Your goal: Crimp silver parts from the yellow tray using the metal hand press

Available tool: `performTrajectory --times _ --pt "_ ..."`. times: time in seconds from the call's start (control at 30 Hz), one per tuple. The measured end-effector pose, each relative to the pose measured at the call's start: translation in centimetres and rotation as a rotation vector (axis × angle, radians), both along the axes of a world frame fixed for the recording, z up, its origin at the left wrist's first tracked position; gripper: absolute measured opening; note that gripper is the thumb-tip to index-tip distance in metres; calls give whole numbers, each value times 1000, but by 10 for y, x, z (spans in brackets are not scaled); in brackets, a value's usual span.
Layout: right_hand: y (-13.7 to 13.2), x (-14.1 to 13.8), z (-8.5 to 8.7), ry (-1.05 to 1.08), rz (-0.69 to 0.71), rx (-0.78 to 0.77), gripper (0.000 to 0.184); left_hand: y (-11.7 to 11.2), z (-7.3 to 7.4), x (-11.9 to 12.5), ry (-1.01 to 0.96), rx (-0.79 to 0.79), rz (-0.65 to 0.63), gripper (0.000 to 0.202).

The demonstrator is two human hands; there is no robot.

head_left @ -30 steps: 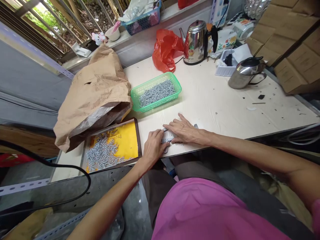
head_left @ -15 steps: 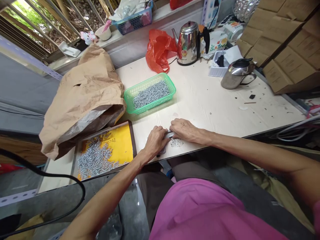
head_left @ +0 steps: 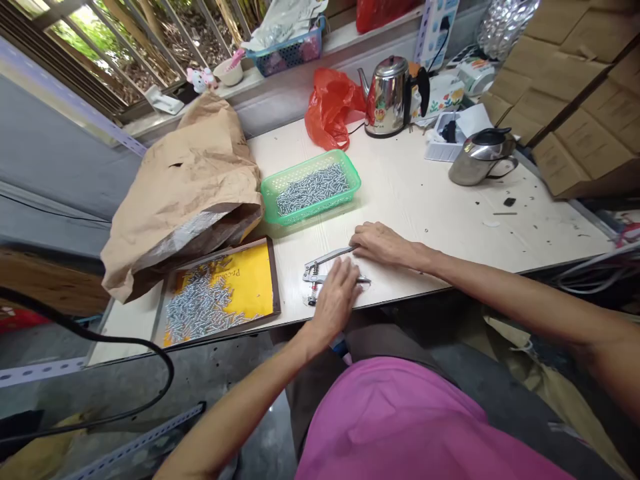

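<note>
A small metal hand tool [head_left: 320,267] with two long handles lies near the table's front edge. My left hand [head_left: 337,297] rests on its lower handle, fingers curled loosely over it. My right hand [head_left: 377,241] presses on the end of the upper handle, fingers bent and close together. A green basket [head_left: 350,175] full of small metal pieces stands just beyond the tool. At the left front sits a brown tray [head_left: 273,277] with a yellow floor and a heap of the same metal pieces.
A crumpled brown paper sack [head_left: 190,180] lies at the left. A red plastic bag [head_left: 330,107], a steel kettle [head_left: 393,97], a tipped steel jug [head_left: 477,160] and cardboard boxes [head_left: 585,140] line the back and right. A black cable [head_left: 125,347] loops at lower left.
My hands have drawn apart, so the tool's spread handles now show. My left hand slid right and nearer the table edge; my right hand shifted to the upper handle's end.
</note>
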State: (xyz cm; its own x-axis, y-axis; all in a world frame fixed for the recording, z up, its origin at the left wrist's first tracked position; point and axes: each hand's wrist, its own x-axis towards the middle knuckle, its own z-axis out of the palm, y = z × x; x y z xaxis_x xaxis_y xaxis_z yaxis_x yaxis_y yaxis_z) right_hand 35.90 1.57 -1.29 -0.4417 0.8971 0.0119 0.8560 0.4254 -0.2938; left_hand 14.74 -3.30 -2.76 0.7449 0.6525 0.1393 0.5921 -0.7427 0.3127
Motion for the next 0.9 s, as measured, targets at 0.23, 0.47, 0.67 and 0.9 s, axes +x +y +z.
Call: performTrajectory --times 0.23,0.47,0.67,0.9 --pt "30 -23 12 -121 -100 112 16 -16 -6 10 -68 -102 3 40" --pt "-4 -114 16 -86 491 132 14 -35 -5 -4 -111 -93 -83 30" --pt "-5 -135 -1 -94 541 200 11 -40 17 -87 -169 96 84 18" --pt "-20 -125 5 -65 420 124 20 66 34 -208 143 266 837 29"
